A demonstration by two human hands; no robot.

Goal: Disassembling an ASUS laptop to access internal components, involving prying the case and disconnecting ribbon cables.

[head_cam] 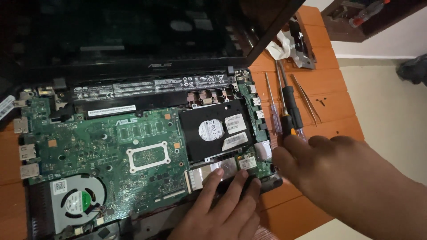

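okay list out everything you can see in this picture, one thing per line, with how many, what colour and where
Laptop: one, black, opened up on the table, screen tilted back.
Circuit board: one, green, fills the laptop's base.
Fan: one, grey with green centre, lower left of the board.
Hard drive: one, black with white labels, right of the board.
Screwdrivers: about three, black, orange and clear handles, on the table right of the laptop.
Tweezers: one, silver, beside the screwdrivers.
Table: one, orange wood.
Left hand: fingertips on the laptop's lower right edge.
Right hand: at the screwdriver handles.
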